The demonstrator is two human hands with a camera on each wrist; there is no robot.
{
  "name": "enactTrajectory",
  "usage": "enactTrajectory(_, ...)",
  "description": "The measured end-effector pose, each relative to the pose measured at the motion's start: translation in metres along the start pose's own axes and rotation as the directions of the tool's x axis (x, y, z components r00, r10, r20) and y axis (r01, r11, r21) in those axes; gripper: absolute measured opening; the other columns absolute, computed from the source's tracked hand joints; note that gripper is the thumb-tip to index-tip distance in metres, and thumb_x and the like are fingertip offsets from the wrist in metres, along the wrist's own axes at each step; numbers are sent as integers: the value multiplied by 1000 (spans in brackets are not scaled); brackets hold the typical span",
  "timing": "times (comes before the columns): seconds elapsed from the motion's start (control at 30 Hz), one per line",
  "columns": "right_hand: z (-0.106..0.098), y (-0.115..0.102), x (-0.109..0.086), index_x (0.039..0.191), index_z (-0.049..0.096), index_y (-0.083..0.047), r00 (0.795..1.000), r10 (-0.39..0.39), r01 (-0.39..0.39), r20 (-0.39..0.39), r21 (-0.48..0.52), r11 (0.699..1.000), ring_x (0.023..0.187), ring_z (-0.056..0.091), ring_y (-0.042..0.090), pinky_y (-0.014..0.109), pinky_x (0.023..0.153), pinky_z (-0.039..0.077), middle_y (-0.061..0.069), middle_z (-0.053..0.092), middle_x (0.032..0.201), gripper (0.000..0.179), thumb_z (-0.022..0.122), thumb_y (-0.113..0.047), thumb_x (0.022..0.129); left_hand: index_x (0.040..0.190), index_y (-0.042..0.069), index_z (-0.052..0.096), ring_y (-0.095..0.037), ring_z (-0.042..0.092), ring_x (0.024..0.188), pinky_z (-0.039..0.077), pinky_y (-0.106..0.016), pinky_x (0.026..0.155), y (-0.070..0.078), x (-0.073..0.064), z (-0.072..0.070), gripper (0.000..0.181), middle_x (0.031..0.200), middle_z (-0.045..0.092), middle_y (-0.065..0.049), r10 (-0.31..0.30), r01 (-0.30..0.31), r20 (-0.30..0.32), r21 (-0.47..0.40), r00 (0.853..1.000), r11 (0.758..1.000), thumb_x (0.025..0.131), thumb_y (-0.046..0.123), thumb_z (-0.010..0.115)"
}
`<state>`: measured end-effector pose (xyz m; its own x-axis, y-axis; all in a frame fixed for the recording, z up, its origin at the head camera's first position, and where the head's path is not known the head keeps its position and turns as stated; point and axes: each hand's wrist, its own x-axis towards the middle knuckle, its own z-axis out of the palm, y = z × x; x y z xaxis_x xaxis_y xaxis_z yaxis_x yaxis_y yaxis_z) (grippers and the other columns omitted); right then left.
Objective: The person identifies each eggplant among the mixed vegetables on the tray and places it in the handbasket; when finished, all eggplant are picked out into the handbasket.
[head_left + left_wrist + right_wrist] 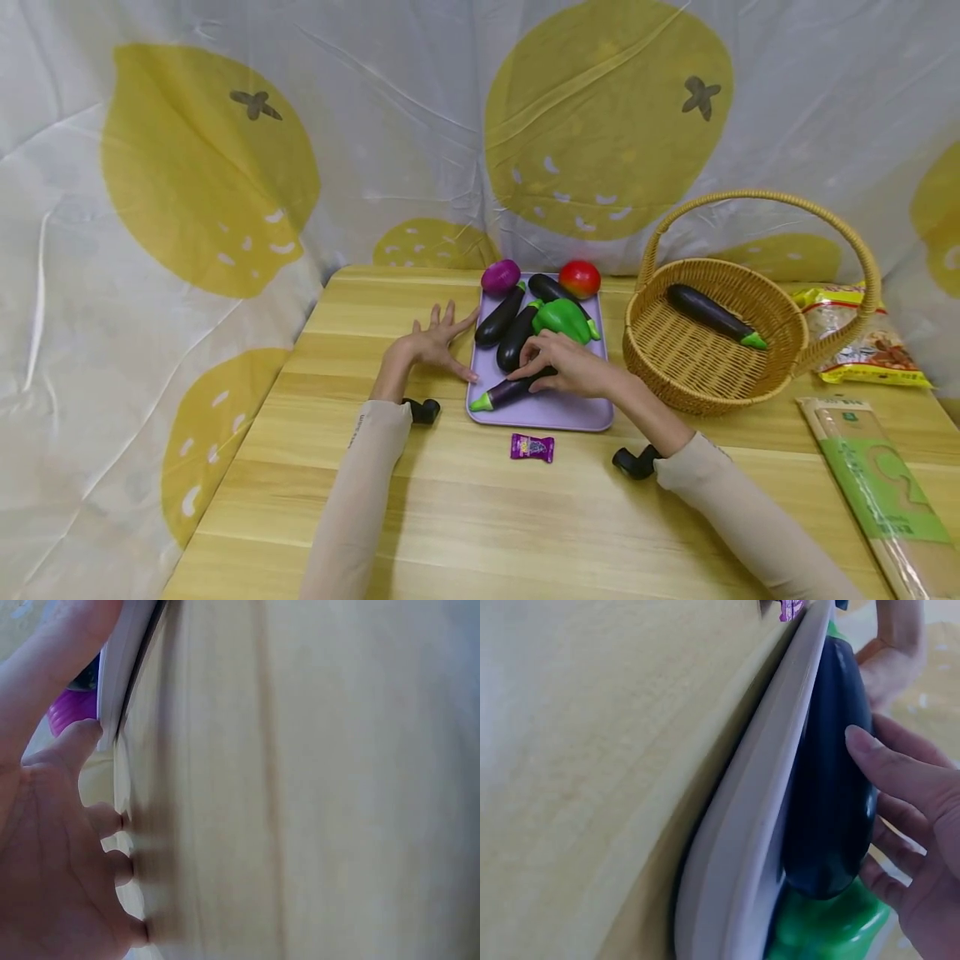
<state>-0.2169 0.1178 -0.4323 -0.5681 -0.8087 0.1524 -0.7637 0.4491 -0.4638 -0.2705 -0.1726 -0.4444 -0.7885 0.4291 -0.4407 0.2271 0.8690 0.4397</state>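
Note:
My right hand (573, 367) grips an eggplant (506, 393) lying across the front of a lilac tray (540, 423); its green end points left. In the right wrist view, the thumb (870, 746) presses one side of that eggplant (829, 780) and the fingers lie along the other. My left hand (435, 342) is spread at the tray's left edge, thumb and index finger touching the rim, the other fingertips on the table. Behind the held eggplant, several more eggplants (500, 317), a green bell pepper (562, 319), a purple onion (500, 277) and a round red fruit (579, 279) crowd the tray.
Right of the tray stands a wicker basket (708, 400) with a tall handle and one eggplant (712, 315) inside. Beyond it lie a yellow-and-red food bag (862, 337) and a long green-labelled packet (877, 492). A small purple wrapped candy (532, 447) lies before the tray.

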Motion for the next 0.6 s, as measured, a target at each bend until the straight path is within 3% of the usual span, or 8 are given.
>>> enactTrajectory(0.23, -4, 0, -4, 118, 81, -23, 997, -70, 70, -21, -23, 997, 99, 54, 19, 34, 86, 44, 2, 70, 106, 34, 84, -16, 85, 167, 34, -3, -44, -31, 155, -17, -74, 121, -1, 1, 2, 125, 169, -28, -20, 3, -3, 4, -13, 1000, 1000, 80, 53, 86)
enactTrajectory(0.4, -19, -4, -10, 120, 80, -25, 998, -38, 40, -47, 38, 998, 101, 54, 15, 33, 88, 45, -1, 68, 107, 34, 83, -16, 87, 166, 35, -3, -44, -31, 155, -17, -74, 120, -1, 1, 2, 126, 169, -28, -20, 4, -4, 5, -20, 1000, 1000, 80, 53, 86)
enactTrajectory(0.6, -51, -9, -21, 125, 77, -25, 998, 24, -16, -60, 130, 991, 104, 53, 15, 34, 91, 46, 0, 64, 112, 36, 80, -17, 90, 167, 35, -2, -44, -31, 155, -17, -74, 120, -1, 1, 1, 125, 169, -28, -20, 5, -5, 2, -21, 1000, 1000, 80, 53, 86)
